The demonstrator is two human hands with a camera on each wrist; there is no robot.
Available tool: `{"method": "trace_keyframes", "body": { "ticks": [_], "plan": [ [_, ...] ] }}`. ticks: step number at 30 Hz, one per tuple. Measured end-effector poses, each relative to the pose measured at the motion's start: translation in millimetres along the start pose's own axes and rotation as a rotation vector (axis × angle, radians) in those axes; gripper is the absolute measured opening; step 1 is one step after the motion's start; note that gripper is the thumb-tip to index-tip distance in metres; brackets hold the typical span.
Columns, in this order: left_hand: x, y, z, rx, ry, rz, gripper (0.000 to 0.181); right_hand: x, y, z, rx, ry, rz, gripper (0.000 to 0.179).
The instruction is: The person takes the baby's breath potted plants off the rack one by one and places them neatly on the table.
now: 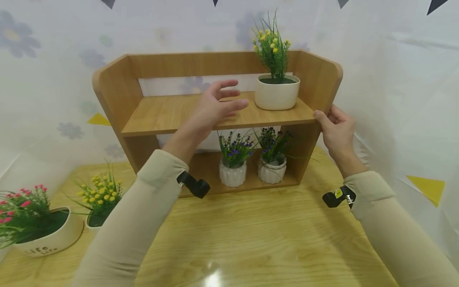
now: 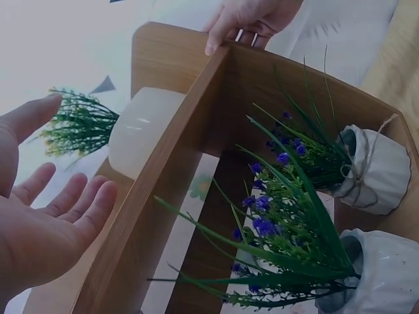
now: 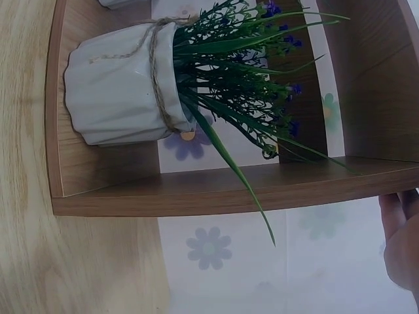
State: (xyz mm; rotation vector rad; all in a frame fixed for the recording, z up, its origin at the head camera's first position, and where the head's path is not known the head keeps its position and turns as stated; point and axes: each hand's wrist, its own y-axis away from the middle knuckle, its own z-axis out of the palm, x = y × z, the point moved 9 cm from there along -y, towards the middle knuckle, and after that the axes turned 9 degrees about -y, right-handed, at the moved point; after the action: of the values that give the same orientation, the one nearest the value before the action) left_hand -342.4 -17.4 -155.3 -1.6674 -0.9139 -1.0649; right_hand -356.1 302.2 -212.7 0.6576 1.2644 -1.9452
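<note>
A wooden two-tier shelf (image 1: 215,126) stands on the table. On its upper board, at the right, sits a white oval pot (image 1: 276,95) of yellow artificial flowers (image 1: 272,44). My left hand (image 1: 215,104) hovers over that board, left of the pot and apart from it, fingers spread and holding nothing. With my right hand (image 1: 338,129) I grip the shelf's right side panel, thumb on the front edge and fingers behind. Below, two white ribbed pots, a left one (image 1: 232,174) and a right one (image 1: 272,169), hold purple flowers; twine circles the right one (image 3: 121,85).
At the table's left stand an oval pot (image 1: 59,235) with pink flowers and lettering, and a smaller pot with yellow flowers (image 1: 100,195), partly hidden by my left sleeve. Wooden table surface (image 1: 251,239) lies before the shelf. A flower-print cloth (image 1: 64,79) hangs behind.
</note>
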Motion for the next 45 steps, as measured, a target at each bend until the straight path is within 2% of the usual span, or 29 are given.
{"method": "trace_keyframes", "body": {
  "ticks": [4,9,12,15,18,33,39,45],
  "plan": [
    [-0.4,-21.9,12.9,-0.008,-0.027,-0.035,0.070,-1,-0.6,-1,-0.002,0.000,-0.001,0.039],
    [-5.4,-43.3,27.8,-0.013,-0.056,-0.116,0.080,1,1.4,-1,-0.003,-0.002,0.002,0.039],
    [-8.0,-52.5,30.8,0.000,-0.120,-0.154,0.083,2,3.1,0,-0.008,-0.002,0.004,0.038],
    [-8.9,-60.2,31.8,0.009,-0.198,-0.166,0.086,3,3.6,2,-0.012,-0.010,0.004,0.037],
    [-10.4,-66.3,32.8,0.012,-0.236,-0.177,0.088,2,3.5,2,-0.009,-0.002,-0.001,0.037],
    [-20.4,-80.6,42.1,0.032,-0.236,-0.174,0.094,6,10.5,6,-0.019,0.038,-0.005,0.039],
    [-16.5,-83.8,41.0,0.042,-0.266,-0.135,0.091,5,7.1,7,-0.015,0.033,-0.012,0.036],
    [-13.1,-83.9,38.3,0.059,-0.290,-0.123,0.091,3,6.0,9,-0.011,0.012,-0.016,0.037]
  ]
}}
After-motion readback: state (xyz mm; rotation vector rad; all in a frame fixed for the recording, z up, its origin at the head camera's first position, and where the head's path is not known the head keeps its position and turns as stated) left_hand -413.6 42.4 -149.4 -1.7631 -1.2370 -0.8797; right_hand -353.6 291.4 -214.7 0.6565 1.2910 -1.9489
